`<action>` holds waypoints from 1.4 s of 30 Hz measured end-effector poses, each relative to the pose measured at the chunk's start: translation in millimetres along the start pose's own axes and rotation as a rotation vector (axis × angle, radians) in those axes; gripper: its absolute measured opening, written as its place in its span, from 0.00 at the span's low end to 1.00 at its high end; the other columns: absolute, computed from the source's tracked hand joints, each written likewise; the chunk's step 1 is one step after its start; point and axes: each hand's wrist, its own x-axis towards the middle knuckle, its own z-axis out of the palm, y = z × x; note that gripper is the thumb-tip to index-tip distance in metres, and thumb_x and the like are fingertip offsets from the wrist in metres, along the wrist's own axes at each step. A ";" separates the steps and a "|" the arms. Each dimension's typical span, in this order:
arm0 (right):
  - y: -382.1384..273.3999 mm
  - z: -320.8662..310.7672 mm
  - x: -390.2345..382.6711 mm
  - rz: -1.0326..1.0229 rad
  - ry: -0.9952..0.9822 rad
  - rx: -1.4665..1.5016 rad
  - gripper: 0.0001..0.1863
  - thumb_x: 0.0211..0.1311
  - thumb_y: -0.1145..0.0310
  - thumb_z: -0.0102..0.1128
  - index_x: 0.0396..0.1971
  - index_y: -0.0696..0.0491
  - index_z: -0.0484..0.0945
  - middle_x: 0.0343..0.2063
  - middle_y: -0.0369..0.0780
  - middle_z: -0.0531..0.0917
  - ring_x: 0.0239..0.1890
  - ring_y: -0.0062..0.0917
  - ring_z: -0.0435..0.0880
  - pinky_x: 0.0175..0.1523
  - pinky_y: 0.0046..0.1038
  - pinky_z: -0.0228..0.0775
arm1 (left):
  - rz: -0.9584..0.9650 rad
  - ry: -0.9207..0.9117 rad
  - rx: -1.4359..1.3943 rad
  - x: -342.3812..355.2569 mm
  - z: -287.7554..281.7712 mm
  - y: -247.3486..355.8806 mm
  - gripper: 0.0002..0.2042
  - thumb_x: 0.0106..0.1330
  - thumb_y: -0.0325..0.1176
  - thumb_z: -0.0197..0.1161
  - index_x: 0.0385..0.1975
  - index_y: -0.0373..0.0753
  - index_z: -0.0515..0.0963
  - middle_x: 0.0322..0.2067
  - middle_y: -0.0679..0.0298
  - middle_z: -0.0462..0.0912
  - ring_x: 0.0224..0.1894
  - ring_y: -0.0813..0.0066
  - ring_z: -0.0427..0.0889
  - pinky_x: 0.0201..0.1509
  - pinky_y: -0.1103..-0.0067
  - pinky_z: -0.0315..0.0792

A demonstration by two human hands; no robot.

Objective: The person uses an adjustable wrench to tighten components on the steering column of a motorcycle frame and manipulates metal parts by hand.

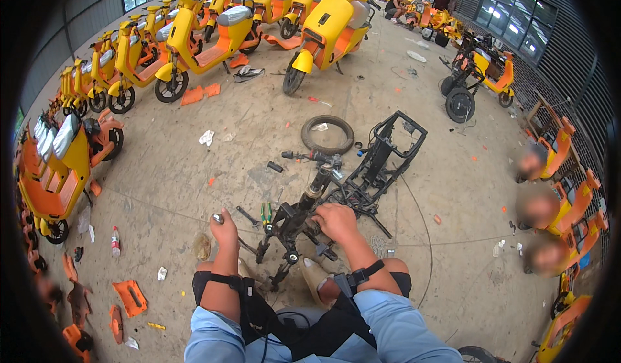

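Note:
A stripped black scooter frame (381, 162) lies on the floor before me, its front fork (291, 224) pointing toward my feet. My left hand (224, 231) is closed around a tool with a rounded silver end (218, 219); its exact kind is hidden by the fingers. A thin dark rod runs from beneath this hand toward the fork. My right hand (336, 222) lies against the frame beside the steering tube, fingers bent around a part there, their tips partly hidden. Green-handled pliers (266, 213) and a dark wrench (247, 217) are between my left hand and the fork.
A loose tyre (327, 135) lies beyond the handlebar. Rows of yellow scooters (194, 46) stand at the far left. Orange panels (131, 298) and a bottle (116, 241) lie at left. A partly stripped scooter (462, 94) stands at right; a person (395, 6) sits far back.

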 end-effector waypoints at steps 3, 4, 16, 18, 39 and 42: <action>8.9 7.3 1.6 -0.043 0.075 -0.040 0.10 0.52 0.61 0.67 0.22 0.50 0.78 0.24 0.36 0.81 0.32 0.35 0.82 0.35 0.37 0.73 | 0.008 -0.020 -0.007 1.3 2.7 0.4 0.16 0.69 0.38 0.61 0.24 0.37 0.66 0.20 0.71 0.67 0.24 0.82 0.62 0.28 0.77 0.61; 12.7 9.0 1.4 -0.042 0.072 -0.018 0.10 0.52 0.61 0.67 0.23 0.50 0.79 0.24 0.37 0.81 0.32 0.36 0.82 0.36 0.37 0.73 | 0.012 -0.018 0.015 1.3 4.4 0.1 0.16 0.69 0.38 0.61 0.24 0.37 0.66 0.20 0.71 0.67 0.24 0.82 0.63 0.28 0.77 0.62; -1.9 4.0 -5.3 0.161 -0.148 0.045 0.15 0.60 0.54 0.62 0.31 0.52 0.80 0.31 0.41 0.81 0.38 0.39 0.82 0.40 0.39 0.75 | -0.027 -0.001 0.021 2.1 20.2 -4.6 0.15 0.68 0.39 0.62 0.27 0.35 0.69 0.23 0.65 0.71 0.26 0.76 0.66 0.32 0.74 0.65; 0.1 8.0 -8.8 0.191 -0.118 0.068 0.15 0.61 0.53 0.61 0.32 0.52 0.81 0.30 0.43 0.82 0.37 0.41 0.82 0.40 0.40 0.75 | -0.024 -0.012 0.061 -1.4 19.8 -5.8 0.15 0.68 0.41 0.62 0.29 0.35 0.70 0.24 0.66 0.72 0.27 0.77 0.66 0.32 0.76 0.65; -50.6 14.5 -12.9 0.441 -0.138 0.126 0.15 0.63 0.59 0.56 0.27 0.57 0.80 0.25 0.52 0.83 0.30 0.49 0.83 0.36 0.49 0.75 | 0.007 0.006 0.068 17.3 -9.0 -17.7 0.14 0.69 0.37 0.61 0.30 0.32 0.70 0.24 0.67 0.71 0.26 0.78 0.67 0.31 0.74 0.66; -45.0 0.4 -11.6 0.413 -0.161 0.126 0.13 0.62 0.61 0.56 0.27 0.55 0.80 0.25 0.51 0.83 0.30 0.49 0.83 0.35 0.48 0.74 | 0.020 0.038 0.049 17.4 -4.6 -13.0 0.15 0.69 0.38 0.61 0.28 0.34 0.68 0.22 0.68 0.69 0.25 0.79 0.65 0.30 0.75 0.65</action>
